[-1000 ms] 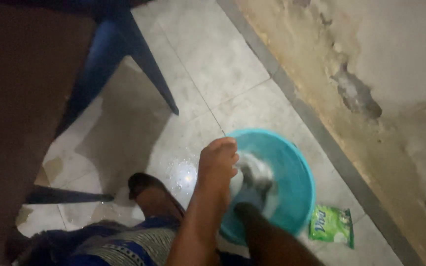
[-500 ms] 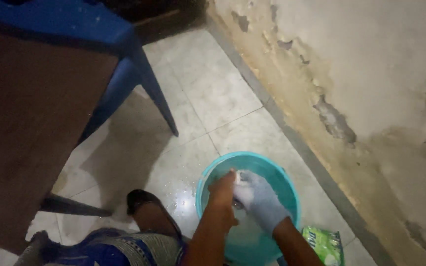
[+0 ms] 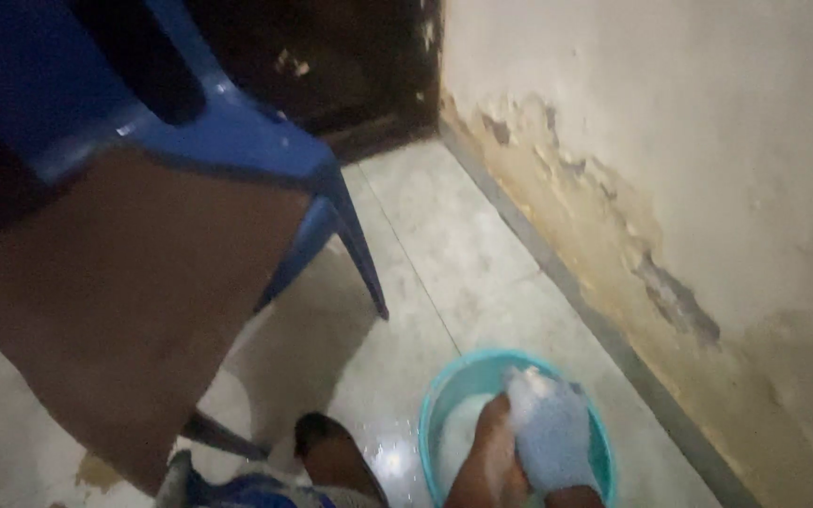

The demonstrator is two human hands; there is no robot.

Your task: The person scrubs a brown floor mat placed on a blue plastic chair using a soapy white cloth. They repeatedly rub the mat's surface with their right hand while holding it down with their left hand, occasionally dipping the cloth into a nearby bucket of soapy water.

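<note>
A teal plastic basin point(image 3: 444, 404) with soapy water stands on the tiled floor at the bottom of the view. Both my hands are inside it. My left hand point(image 3: 489, 450) is bare and pressed against a pale bluish-white cloth point(image 3: 549, 435). The cloth covers my right hand point(image 3: 557, 461), so its fingers are hidden. The two hands are squeezed together over the water. My foot point(image 3: 326, 450) rests on the floor just left of the basin.
A blue plastic chair point(image 3: 237, 141) stands at the left, with a brown board point(image 3: 134, 301) leaning in front of it. A stained, peeling wall point(image 3: 670, 188) runs along the right. A dark doorway point(image 3: 331, 66) lies at the far end.
The view has tilted up, so the basin now sits at the bottom edge and the green sachet is out of sight. Both hands stay together in the basin on the cloth.
</note>
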